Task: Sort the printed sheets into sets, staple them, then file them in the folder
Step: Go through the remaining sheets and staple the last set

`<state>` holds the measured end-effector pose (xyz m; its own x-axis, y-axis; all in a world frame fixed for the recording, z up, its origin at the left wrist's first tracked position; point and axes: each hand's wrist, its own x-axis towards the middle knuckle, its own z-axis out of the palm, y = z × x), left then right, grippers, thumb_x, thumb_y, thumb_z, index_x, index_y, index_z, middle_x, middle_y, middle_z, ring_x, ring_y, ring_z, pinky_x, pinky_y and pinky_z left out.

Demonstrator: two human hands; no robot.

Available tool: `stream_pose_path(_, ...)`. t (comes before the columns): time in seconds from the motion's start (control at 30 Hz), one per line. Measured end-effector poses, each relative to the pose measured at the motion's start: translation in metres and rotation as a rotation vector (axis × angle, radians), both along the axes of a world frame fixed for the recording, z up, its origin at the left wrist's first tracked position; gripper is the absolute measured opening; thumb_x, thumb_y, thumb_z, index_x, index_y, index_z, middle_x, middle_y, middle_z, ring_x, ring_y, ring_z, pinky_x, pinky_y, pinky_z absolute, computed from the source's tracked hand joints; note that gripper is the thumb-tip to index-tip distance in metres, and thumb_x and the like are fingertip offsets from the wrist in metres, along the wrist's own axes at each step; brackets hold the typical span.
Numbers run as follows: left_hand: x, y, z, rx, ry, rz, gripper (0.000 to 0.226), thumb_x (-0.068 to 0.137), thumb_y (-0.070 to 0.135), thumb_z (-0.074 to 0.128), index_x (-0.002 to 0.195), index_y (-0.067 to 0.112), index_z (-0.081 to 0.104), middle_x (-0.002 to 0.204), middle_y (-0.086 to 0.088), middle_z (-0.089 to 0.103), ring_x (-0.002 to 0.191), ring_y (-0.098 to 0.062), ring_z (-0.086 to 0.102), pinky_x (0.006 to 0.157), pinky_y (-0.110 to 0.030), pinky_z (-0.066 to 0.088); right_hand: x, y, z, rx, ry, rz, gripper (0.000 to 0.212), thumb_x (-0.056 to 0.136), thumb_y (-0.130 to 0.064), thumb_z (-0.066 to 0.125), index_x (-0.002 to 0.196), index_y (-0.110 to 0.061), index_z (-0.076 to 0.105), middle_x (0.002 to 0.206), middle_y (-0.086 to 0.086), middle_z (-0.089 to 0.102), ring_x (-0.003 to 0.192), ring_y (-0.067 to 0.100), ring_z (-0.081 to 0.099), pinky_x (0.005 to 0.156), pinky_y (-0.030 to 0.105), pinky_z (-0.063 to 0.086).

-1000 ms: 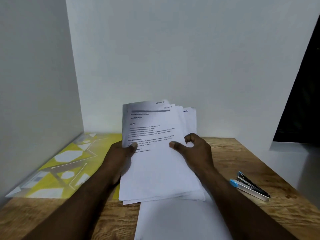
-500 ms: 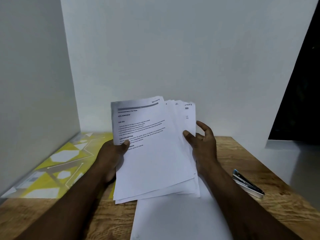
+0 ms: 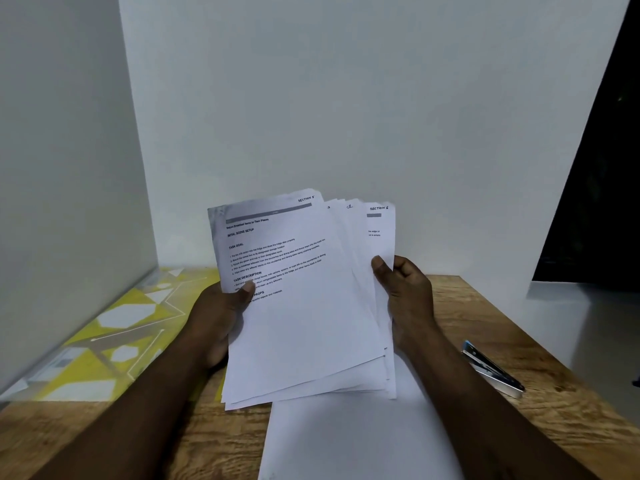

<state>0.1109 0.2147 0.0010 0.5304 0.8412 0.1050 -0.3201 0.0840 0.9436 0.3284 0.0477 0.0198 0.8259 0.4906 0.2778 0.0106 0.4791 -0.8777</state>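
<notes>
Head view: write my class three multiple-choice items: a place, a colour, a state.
1. Where is the stapler? A on the floor; B on the table, right of the fanned sheets; C against the left wall.
2. The folder is mainly: A red; B black; C yellow.
3. The fanned sheets are: A held by left grip and right grip; B lying flat; C inside the folder.
Key: B, it lies on the wood at the right; C, its cover shows yellow; A, both grips pinch them.
</notes>
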Motion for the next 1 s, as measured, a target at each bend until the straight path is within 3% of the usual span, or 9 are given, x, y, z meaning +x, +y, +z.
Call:
stream_pose_path(0.13,0.0,-0.001,0.0,0.0,-0.008,0.007,0.017,0.102,0.01,0.063,0.118,0.011,0.07,0.108,-0.007,0.08,0.097,-0.028,0.077,0.085,-0.041,0.058,0.002,0.0,-0.002,0.011,0.009,0.016,0.021,0.092,-0.014,0.08,0.108,-0.003,0.074,0.113,0.021,0.077,0.1,0.032,0.072,0.107,0.066,0.051)
stream_pose_path(0.3,0.0,-0.001,0.001,-0.015,-0.022,-0.003,0.019,0.102,0.009,0.063,0.119,0.009,0.07,0.111,-0.01,0.08,0.097,-0.03,0.076,0.084,-0.042,0.058,0.005,0.001,-0.004,0.026,0.029,0.017,0.03,0.09,-0.009,0.08,0.118,-0.004,0.071,0.118,0.019,0.077,0.121,0.046,0.067,0.109,0.066,0.049)
stream_pose_path(0.53,0.001,-0.003,0.004,-0.032,-0.021,0.013,0.015,0.102,0.008,0.063,0.115,0.009,0.071,0.108,-0.011,0.079,0.09,-0.029,0.076,0.08,-0.04,0.058,0.001,-0.001,0.001,0.006,0.062,0.071,0.026,0.092,-0.007,0.076,0.117,-0.001,0.07,0.119,0.024,0.075,0.102,0.035,0.072,0.105,0.067,0.051)
stream_pose_path(0.7,0.001,-0.002,0.003,-0.038,-0.033,0.012,0.019,0.101,0.007,0.064,0.119,0.006,0.07,0.111,-0.013,0.078,0.093,-0.032,0.075,0.081,-0.041,0.058,0.001,-0.003,0.002,-0.018,0.063,0.099,0.025,0.095,-0.01,0.074,0.117,0.002,0.072,0.119,0.022,0.076,0.113,0.042,0.072,0.106,0.065,0.052)
stream_pose_path(1.0,0.002,0.0,0.002,-0.019,-0.017,0.019,0.013,0.101,0.007,0.064,0.111,0.009,0.071,0.099,-0.006,0.081,0.084,-0.025,0.078,0.078,-0.039,0.058,-0.006,-0.007,0.002,-0.148,0.019,0.192,0.037,0.1,-0.038,0.069,0.129,-0.015,0.072,0.122,0.005,0.078,0.118,0.028,0.072,0.11,0.056,0.052)
